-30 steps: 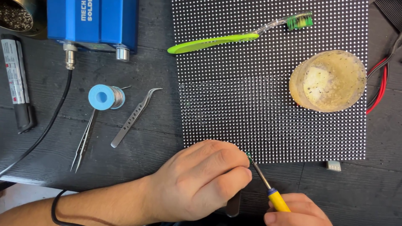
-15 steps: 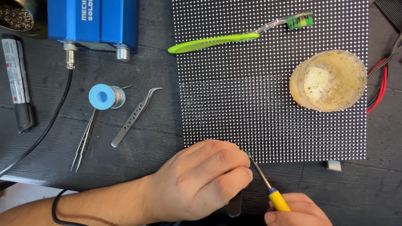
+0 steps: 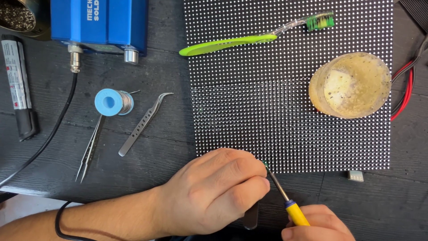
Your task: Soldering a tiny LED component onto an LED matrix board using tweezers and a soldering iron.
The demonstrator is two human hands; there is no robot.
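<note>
Head view, looking straight down on a dark wood-grain table; no more of the room shows. A black LED panel dotted with rows of white points lies flat and fills the upper right. On the panel lie a green toothbrush near its top edge and a round yellowish tub at its right side. Left of the panel are curved tweezers, a blue solder spool, straight tweezers, a black cable, a marker and, higher up, a blue box.

At the panel's lower edge the left hand rests curled, fingers bent around a dark tool that is mostly hidden. The right hand, cut off by the bottom edge, grips a yellow-handled iron; its tip meets the panel's lower edge just beside the left fingertips. What lies under the tip is too small to make out. Red and black wires run off past the panel's right edge.

Compared with half a second earlier, nothing has shifted; both hands sit in the same place.
</note>
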